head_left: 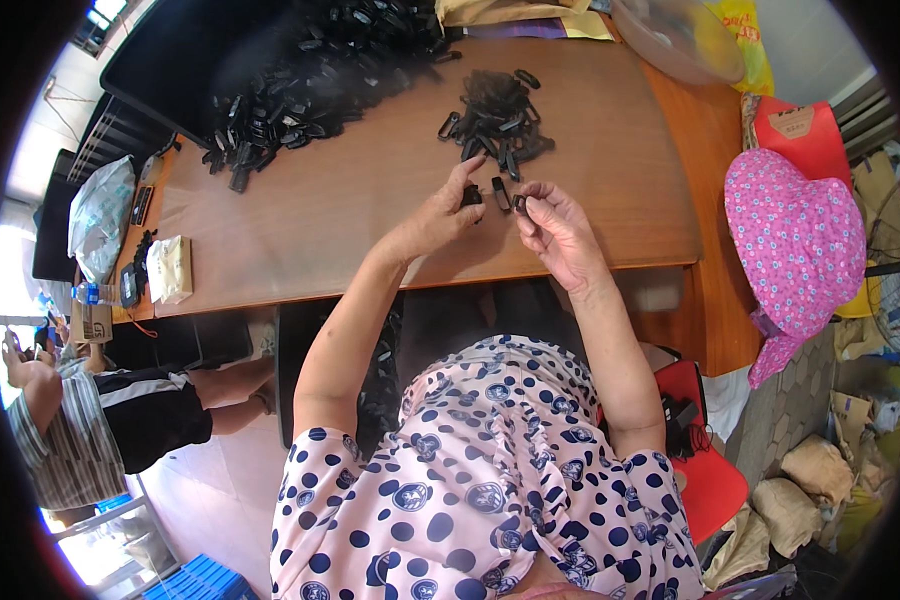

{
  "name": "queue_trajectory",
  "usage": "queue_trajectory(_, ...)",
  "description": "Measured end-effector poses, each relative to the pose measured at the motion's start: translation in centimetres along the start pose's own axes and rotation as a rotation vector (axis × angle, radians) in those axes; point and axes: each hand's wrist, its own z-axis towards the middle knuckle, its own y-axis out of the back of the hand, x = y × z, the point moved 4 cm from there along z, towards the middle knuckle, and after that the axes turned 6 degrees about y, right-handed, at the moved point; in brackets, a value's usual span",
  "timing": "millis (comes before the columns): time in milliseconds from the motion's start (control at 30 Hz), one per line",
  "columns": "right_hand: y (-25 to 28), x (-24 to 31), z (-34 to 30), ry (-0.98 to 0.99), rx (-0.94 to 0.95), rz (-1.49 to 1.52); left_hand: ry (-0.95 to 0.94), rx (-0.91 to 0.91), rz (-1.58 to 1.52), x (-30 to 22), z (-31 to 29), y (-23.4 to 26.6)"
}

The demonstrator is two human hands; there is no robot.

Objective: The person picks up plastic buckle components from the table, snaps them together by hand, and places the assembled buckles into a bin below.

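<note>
The person wore a pale pink shirt (485, 465) scattered with navy dots of mixed sizes. Among them sat round navy badges with pale drawings inside, too small to make out. Gathered folds ran down the front. The short, loose sleeves (313, 475) carried the same print. Dark cloth (460, 314) covered the upper legs.

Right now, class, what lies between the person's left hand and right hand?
In the head view, a small black oblong piece lies on the brown tabletop between the left hand and right hand.
</note>
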Motion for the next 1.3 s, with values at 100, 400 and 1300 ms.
queue_trajectory(100, 0.5, -0.3, 0.2, 0.015, 0.023, -0.057, -0.114, -0.109, 0.229, -0.7, -1.5, -0.6)
queue_trajectory(400, 0.7, -2.6, 0.8, -0.141, 0.059, -0.1, -0.002, -0.167, 0.11, -1.8, -4.6, -1.6)
queue_trajectory(1300, -2.3, -5.4, 1.9, -0.34, 0.19, -0.06, -0.024, -0.342, 0.202, -1.7, -8.5, 1.3)
